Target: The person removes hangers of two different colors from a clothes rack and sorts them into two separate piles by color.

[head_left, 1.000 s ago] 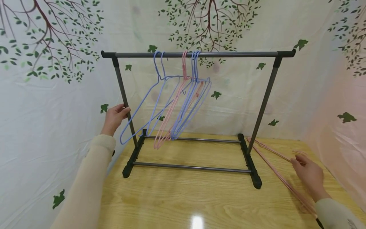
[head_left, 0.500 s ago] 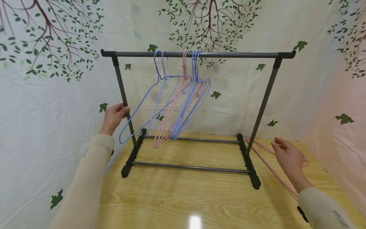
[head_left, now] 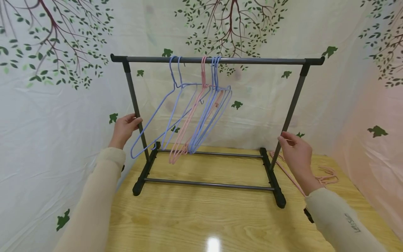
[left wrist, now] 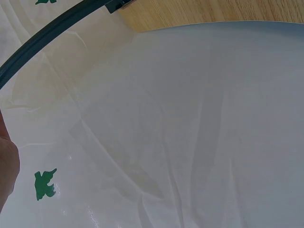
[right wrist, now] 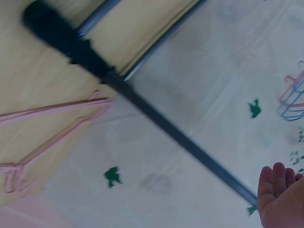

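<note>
Over the table (head_left: 189,217), the right hand (head_left: 297,155) has reached the rack (head_left: 258,61).

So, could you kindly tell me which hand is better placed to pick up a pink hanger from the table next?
The right hand, probably: it is at the right post, near the pink hangers on the table; the left hand holds the left post, across the rack.

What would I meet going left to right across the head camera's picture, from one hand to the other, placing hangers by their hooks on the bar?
Left hand → pair of blue hooks → pink hooks → bunched blue hooks → right hand.
</note>
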Available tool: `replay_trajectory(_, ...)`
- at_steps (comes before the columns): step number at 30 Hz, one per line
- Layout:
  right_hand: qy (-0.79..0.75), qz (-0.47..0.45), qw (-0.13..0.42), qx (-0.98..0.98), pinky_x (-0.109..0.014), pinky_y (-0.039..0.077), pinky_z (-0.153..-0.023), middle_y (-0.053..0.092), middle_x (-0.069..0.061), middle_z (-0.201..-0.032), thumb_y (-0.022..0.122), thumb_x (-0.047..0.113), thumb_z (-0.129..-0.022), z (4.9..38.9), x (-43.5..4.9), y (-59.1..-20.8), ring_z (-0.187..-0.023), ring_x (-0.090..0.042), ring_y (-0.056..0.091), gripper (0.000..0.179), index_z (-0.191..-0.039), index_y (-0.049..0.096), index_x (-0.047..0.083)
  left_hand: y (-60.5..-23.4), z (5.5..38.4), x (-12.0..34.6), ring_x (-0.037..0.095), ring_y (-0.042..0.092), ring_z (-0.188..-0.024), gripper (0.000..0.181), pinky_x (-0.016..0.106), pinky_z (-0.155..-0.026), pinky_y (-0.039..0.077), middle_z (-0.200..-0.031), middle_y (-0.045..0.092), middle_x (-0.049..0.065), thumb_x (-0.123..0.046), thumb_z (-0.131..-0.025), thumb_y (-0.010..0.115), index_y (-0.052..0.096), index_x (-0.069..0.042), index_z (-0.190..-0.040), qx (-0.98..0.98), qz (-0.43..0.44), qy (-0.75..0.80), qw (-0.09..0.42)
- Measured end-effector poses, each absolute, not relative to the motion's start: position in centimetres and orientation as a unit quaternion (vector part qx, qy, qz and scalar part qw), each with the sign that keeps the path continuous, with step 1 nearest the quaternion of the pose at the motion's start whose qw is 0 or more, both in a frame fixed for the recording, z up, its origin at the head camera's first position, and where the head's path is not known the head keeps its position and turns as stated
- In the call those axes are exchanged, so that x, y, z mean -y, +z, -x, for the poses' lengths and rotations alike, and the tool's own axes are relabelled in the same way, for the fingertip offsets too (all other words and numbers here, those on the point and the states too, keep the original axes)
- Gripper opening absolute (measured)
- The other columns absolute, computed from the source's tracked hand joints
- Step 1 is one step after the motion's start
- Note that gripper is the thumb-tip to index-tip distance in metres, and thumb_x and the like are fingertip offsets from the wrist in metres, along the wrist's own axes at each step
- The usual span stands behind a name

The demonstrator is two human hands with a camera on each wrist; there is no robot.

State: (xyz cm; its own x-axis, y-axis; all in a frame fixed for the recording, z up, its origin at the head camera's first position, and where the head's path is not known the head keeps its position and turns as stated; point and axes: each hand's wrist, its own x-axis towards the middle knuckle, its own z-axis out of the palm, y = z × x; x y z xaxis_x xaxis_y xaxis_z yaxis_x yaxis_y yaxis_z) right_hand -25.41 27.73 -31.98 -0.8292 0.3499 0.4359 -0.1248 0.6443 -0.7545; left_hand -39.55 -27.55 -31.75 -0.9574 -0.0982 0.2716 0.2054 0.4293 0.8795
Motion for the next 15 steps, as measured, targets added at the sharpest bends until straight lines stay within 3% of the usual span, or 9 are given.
replay_trajectory(6,0.449,0.019,0.293,0.844,-0.016,0.046,-0.072,0.068,-0.008,-0.123,0.061,0.033,-0.1,26.4,-23.2,-29.6,-0.105,-0.021,0.064,0.039,-0.13,0.067,0.008,-31.6,39.6,27.6,0.035,0.061,-0.115,0.05,0.034,-0.096,0.052,-0.129,0.061,0.022,-0.031,-0.101,0.059,0.053,0.0,-0.141,0.832,0.03,-0.535,0.143)
replay_trajectory(15,0.465,-0.057,0.297,0.832,-0.025,0.051,-0.079,0.069,-0.008,-0.122,0.064,0.025,-0.099,27.4,-17.0,-26.2,-0.105,-0.021,0.066,0.035,-0.127,0.068,0.005,-31.6,39.7,27.5,0.023,0.067,-0.107,0.05,0.031,-0.092,0.054,-0.119,0.067,0.012,-0.033,-0.099,0.062,0.058,-0.001,-0.137,0.828,0.02,-0.541,0.145)
